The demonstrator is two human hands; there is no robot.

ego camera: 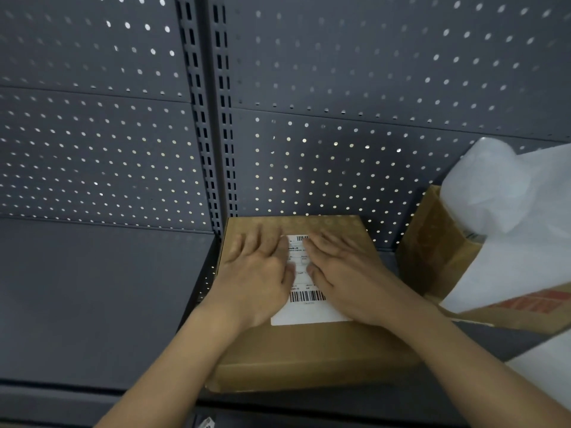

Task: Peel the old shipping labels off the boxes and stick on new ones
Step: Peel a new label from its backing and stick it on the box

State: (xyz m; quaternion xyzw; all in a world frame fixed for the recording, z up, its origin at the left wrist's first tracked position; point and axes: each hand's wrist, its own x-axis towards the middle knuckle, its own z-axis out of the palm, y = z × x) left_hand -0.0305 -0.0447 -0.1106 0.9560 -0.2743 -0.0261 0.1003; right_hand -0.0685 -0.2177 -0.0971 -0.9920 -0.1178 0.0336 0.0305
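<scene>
A brown cardboard box (312,353) lies flat on the grey shelf, at the middle of the view. A white shipping label (304,307) with black barcodes lies on its top face. My left hand (258,273) presses flat on the label's left side, fingers straight. On the label's right side my right hand (346,273) lies flat as well. The two hands hide most of the label's upper half.
A second open cardboard box (438,248) stands to the right, with white foam wrap (506,217) spilling out of it. The grey shelf (92,304) stretches left of the box. A perforated grey back panel (309,88) rises behind, with a slotted upright (213,118).
</scene>
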